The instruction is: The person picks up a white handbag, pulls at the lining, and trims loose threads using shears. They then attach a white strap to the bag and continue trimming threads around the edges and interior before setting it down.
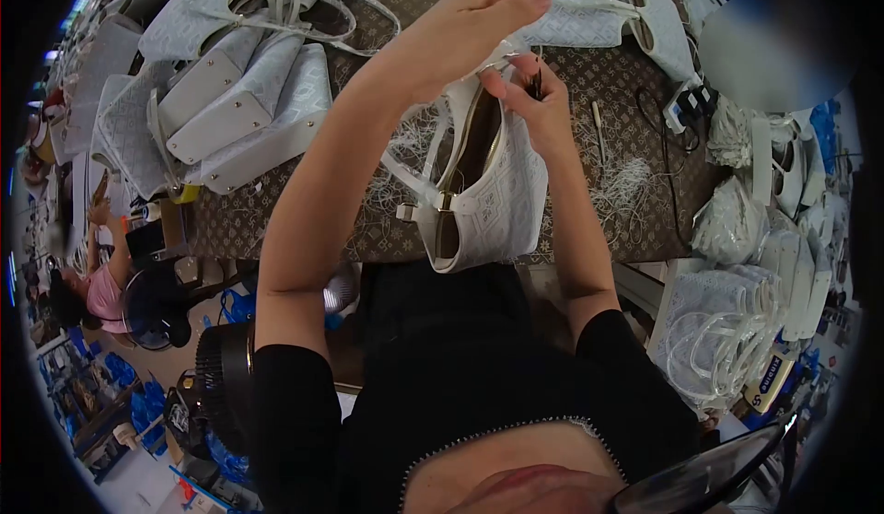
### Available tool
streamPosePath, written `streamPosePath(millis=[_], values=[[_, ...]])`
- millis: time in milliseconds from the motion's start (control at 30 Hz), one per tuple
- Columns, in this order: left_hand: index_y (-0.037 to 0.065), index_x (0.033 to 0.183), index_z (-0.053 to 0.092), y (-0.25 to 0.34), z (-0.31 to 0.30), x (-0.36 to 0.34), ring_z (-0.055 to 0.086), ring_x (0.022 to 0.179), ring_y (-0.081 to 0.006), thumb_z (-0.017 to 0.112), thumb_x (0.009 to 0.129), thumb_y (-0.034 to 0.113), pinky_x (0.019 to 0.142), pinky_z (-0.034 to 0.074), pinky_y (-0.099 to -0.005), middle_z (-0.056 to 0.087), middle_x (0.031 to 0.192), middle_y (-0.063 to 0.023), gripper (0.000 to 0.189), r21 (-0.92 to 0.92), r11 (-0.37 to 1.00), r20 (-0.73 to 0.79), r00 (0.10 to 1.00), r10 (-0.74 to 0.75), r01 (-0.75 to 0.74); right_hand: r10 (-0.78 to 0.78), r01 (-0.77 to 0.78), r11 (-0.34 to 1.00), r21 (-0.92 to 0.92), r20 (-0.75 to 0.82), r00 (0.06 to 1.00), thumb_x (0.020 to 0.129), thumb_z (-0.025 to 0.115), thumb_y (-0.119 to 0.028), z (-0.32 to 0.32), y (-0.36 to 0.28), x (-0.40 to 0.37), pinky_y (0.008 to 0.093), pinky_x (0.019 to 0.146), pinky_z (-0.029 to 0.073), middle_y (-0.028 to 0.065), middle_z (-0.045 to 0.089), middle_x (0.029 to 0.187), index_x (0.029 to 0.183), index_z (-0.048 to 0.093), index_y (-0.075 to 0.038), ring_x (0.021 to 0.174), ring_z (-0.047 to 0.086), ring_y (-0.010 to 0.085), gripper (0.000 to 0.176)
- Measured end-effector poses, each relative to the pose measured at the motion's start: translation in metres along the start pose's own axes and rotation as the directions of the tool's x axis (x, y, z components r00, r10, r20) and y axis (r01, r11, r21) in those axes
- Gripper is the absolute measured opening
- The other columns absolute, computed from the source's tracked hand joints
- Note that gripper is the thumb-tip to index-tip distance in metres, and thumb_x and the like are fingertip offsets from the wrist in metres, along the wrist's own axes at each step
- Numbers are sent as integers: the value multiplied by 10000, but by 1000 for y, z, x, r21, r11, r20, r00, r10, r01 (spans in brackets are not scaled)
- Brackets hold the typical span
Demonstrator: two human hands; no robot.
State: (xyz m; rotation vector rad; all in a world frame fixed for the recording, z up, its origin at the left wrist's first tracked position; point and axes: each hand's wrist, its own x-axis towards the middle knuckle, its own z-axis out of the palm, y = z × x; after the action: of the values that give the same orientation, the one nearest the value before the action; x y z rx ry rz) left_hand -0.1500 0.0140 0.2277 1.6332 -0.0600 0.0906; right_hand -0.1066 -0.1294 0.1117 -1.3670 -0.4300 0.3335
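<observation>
A white patterned handbag with a gold-coloured lining stands tilted near the table's front edge, its opening partly visible. My left hand reaches over its far end, its upper fingers bent to the right and other fingertips pinching the rim or strap there; part of that grip is hidden. Close beside it, at the bag's right upper edge, my right hand is closed around a small dark tool, mostly hidden by the fingers. A clear-wrapped strap loops out from the bag's left side.
The brown patterned table bears loose white threads, a thin stick and a black cable. White bags lie at the left; more bags are at the right. Another person is at far left.
</observation>
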Motion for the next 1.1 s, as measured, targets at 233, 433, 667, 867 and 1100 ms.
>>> streamPosePath(millis=[233,433,667,867,1100], values=[[6,1217,464,23,15,-54,552,840,-194,521,877,371,725,479,-306,539,1134,-145,502,674,602,164,881,444,-429,-23,82,929,361,-166,986,816,642,-135,-6,14,6,198,493,382,-14,539,631,915,610,-25,525,470,56,151],[18,974,568,-24,27,-184,570,829,-283,729,682,332,758,446,-375,589,977,-138,458,571,821,-241,962,131,31,27,74,809,583,-163,986,801,668,-202,-39,5,2,197,448,297,-26,480,571,958,589,-26,494,408,59,249],[17,1185,478,-68,86,-156,459,1123,-359,699,681,424,986,261,-448,414,1293,-206,685,778,554,-408,909,85,297,34,57,764,643,-129,991,798,668,-187,-34,10,2,207,456,320,-16,494,582,993,570,-26,507,433,77,271],[165,1177,542,-44,44,-122,619,664,-257,520,776,67,539,484,-347,623,982,-54,413,834,551,-154,948,278,-26,48,102,777,621,-221,974,805,650,-139,-38,17,-4,224,468,348,17,521,612,987,570,-28,528,460,92,227],[151,1012,660,-8,21,-118,621,754,-186,602,682,55,640,497,-266,616,985,-65,349,807,459,115,861,496,-372,-2,-70,747,661,107,994,794,610,-80,-106,27,-69,261,442,394,113,616,781,1030,551,-60,534,526,174,245]])
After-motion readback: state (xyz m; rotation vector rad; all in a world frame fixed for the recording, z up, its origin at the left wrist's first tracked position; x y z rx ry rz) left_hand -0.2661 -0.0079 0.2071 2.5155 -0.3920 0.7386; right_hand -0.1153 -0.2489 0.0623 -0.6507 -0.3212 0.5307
